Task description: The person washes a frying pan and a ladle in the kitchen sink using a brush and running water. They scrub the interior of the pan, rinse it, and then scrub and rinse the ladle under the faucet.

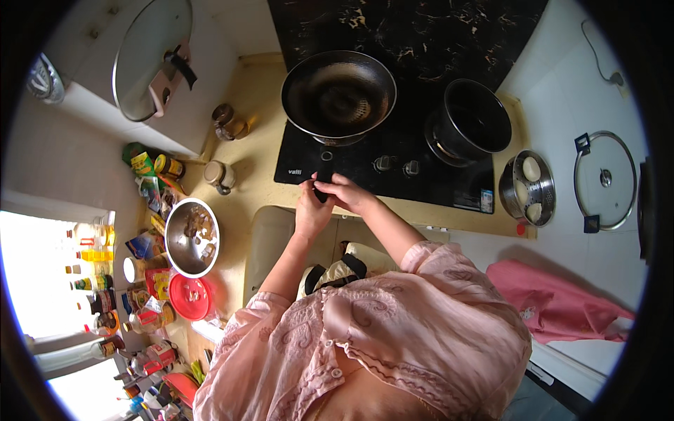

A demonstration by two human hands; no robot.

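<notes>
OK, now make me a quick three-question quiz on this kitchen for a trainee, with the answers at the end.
1. What do the left hand and right hand both hold?
2. True or false: the pot stands to the right of the wok.
3. What colour is the bowl right next to the steel bowl? A: blue. B: red. C: green.

Key: 1. The wok's handle. 2. True. 3. B.
</notes>
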